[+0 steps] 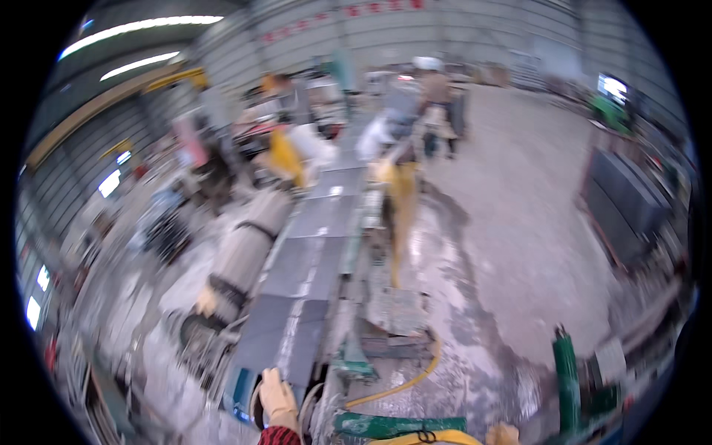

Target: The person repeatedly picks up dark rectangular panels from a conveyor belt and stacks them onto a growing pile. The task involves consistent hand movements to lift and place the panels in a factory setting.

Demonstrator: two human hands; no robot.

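My left hand (277, 397), in a cream glove with a red checked cuff, reaches to the near end of a line of dark grey slabs. Its fingers point forward at the edge of the nearest slab (288, 326), and I see no object in them. A blue-green piece (241, 391) and a curved rim lie beside that hand. My right hand (503, 434), also gloved, shows only in part at the lower edge, right of a yellow sheet-like thing (445, 437). Its fingers are cut off from view. The whole picture is smeared by motion.
The slabs run away from me on a long conveyor toward blurred machinery. A grey roller-like cylinder (248, 241) lies along its left. A yellow hose (415, 380) curves over the wet floor at right. A person (436, 100) stands far off. Dark slabs lean on a rack (627, 196).
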